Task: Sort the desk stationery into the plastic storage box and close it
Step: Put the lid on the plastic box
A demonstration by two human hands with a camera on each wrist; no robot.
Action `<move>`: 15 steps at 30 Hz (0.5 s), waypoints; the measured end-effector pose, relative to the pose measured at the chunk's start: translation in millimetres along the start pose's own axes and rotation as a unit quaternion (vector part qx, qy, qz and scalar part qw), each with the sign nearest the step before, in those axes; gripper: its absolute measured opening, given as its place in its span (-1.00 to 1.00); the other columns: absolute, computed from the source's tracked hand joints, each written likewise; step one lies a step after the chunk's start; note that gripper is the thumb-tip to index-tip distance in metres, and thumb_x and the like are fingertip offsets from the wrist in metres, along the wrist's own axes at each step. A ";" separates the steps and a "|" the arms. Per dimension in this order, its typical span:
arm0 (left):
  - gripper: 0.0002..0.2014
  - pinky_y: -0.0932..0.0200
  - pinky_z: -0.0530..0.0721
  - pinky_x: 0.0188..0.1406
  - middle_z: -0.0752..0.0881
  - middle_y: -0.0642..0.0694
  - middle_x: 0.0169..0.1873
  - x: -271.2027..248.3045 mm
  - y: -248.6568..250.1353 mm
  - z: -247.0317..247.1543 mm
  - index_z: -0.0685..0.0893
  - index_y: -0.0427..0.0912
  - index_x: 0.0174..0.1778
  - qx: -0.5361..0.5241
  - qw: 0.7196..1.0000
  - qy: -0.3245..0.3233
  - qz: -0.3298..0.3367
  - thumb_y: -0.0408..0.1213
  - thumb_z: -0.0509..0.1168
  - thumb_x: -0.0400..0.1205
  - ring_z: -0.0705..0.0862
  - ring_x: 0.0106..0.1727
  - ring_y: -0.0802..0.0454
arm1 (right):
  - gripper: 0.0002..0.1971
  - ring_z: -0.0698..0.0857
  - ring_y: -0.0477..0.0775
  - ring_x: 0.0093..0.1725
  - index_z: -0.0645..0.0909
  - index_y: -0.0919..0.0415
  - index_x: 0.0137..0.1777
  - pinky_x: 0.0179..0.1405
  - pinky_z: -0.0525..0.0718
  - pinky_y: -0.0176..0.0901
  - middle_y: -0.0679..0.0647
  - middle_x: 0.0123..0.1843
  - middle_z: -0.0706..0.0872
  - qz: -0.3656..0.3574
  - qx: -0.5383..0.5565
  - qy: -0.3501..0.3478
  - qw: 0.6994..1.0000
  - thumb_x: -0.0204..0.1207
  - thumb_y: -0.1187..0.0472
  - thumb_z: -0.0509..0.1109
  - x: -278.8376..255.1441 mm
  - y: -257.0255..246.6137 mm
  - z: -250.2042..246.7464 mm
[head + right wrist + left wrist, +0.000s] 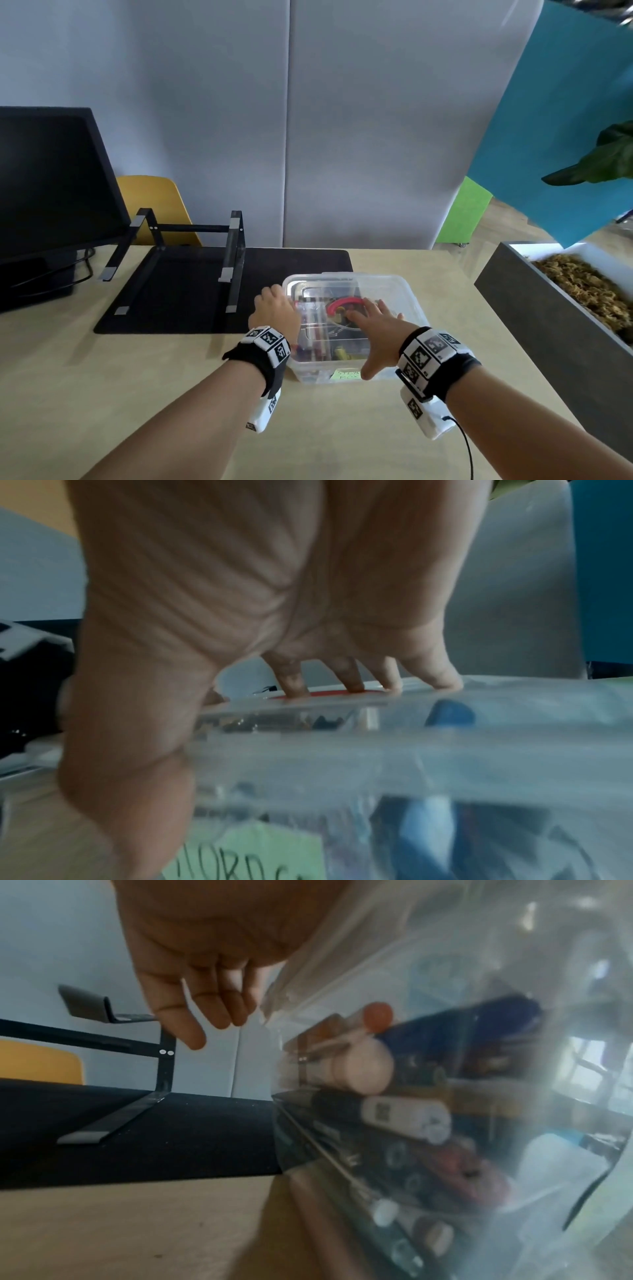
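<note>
A clear plastic storage box (406, 305) stands on the desk with its clear lid (387, 286) lying on top. Through the plastic I see markers (405, 1118) and a red curved item (342, 302). A green label (346, 375) is stuck on the front wall. My right hand (375, 322) lies flat on the lid, its spread fingers (349, 680) pressing down and its thumb (130, 777) running down the front wall. My left hand (274, 306) sits at the box's left rim, and its fingers (205, 1007) hang relaxed beside the wall and hold nothing.
A black desk mat (178, 301) with a black laptop stand (191, 246) lies left of the box. A dark monitor (51, 178) stands at far left, with a yellow chair (154, 202) behind. A grey planter (534, 308) runs along the right.
</note>
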State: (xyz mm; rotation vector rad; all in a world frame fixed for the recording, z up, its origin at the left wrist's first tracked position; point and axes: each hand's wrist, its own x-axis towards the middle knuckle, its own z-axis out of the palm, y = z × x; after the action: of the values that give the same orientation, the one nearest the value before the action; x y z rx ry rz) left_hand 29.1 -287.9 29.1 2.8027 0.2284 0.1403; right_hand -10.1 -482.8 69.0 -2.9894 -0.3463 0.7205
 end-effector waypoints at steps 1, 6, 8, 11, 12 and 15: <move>-0.68 0.09 0.59 -0.15 0.61 -0.20 0.14 -0.2 0.4 0.4 0.45 -0.27 0.25 -0.011 1.000 -0.001 -0.023 -0.12 0.06 0.71 0.61 0.12 -0.11 | 0.13 -0.12 0.32 0.67 0.03 -0.18 0.57 0.55 0.09 0.46 0.07 0.69 -0.07 0.001 0.004 -0.006 1.000 0.06 -0.18 0.65 1.3 1.9 -2.5; -0.64 0.04 0.57 -0.16 0.68 -0.21 0.10 7.0 -0.3 1.6 0.52 -0.30 0.18 -0.011 0.999 -0.040 -0.029 -0.09 -0.03 0.75 0.70 0.09 -0.16 | -0.16 0.56 0.05 0.30 0.35 -0.12 0.49 0.40 0.49 0.02 -0.02 0.36 0.55 -0.008 0.065 0.005 0.998 0.21 -0.20 0.59 10.7 3.8 -46.7; -0.60 0.07 0.53 -0.18 0.71 -0.20 0.09 7.8 0.2 1.1 0.56 -0.29 0.17 -0.013 0.998 -0.059 -0.033 -0.08 -0.06 0.76 0.71 0.09 -0.16 | -0.15 0.53 0.11 0.37 0.31 0.07 0.54 0.42 0.45 -0.01 0.08 0.44 0.51 0.016 0.069 0.059 0.996 0.28 -0.11 0.59 23.1 4.6 -61.8; -0.56 0.08 0.52 -0.17 0.72 -0.18 0.10 7.4 1.0 0.3 0.60 -0.27 0.18 -0.018 0.996 -0.076 -0.037 -0.08 -0.10 0.77 0.71 0.10 -0.15 | -0.04 0.38 0.14 0.53 0.20 0.17 0.59 0.53 0.33 0.00 0.12 0.57 0.36 0.039 0.067 0.092 0.993 0.26 -0.06 0.61 49.0 6.1 -67.2; -0.56 0.07 0.51 -0.17 0.72 -0.18 0.10 7.0 0.8 0.4 0.59 -0.27 0.19 -0.023 0.996 -0.075 -0.040 -0.08 -0.10 0.77 0.70 0.10 -0.16 | 0.00 0.33 0.14 0.57 0.15 0.19 0.62 0.56 0.28 0.00 0.11 0.60 0.32 0.043 0.074 0.076 0.993 0.26 -0.04 0.62 55.9 5.4 -66.5; -0.61 0.04 0.56 -0.12 0.69 -0.19 0.12 6.3 0.8 3.2 0.52 -0.26 0.21 -0.053 0.994 -0.070 -0.058 -0.09 -0.09 0.76 0.69 0.10 -0.18 | -0.01 0.38 0.16 0.54 0.19 0.16 0.60 0.53 0.30 0.07 0.08 0.55 0.41 0.050 0.096 0.021 0.994 0.22 0.06 0.66 73.8 2.6 -65.7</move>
State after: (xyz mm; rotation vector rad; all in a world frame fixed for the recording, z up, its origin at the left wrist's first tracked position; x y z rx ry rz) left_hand 35.8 -288.6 26.8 2.6722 0.3401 -0.0690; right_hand 84.3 -468.2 94.4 -2.8498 -0.1180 0.6577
